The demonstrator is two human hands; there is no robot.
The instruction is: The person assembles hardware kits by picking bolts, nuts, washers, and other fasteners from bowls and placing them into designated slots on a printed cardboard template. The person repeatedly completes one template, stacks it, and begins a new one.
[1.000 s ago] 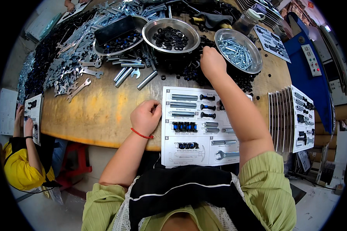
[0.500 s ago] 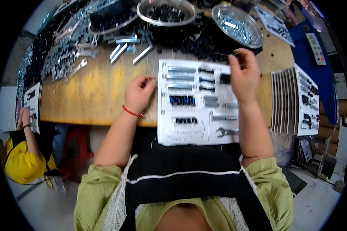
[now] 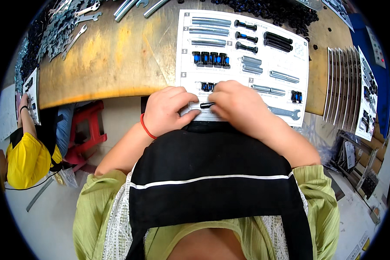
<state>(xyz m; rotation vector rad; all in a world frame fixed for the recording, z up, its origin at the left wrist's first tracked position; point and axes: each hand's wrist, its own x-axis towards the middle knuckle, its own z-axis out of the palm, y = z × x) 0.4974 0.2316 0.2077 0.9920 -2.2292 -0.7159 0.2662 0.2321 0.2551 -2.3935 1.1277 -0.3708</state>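
right hand (image 3: 240, 108) + left hand (image 3: 167, 110) | pinch black bolt (image 3: 207, 105) | axis apparently left-right

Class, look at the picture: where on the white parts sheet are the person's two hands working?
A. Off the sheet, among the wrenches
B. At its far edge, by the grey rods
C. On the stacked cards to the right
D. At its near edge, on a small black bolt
D: the left hand and right hand meet over a small black bolt at the near edge of the white parts sheet.

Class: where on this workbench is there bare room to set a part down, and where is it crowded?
Bare wood lies between the wrench pile and the white parts sheet. The sheet is packed with bolts; both hands, left hand and right hand, cover its near edge.
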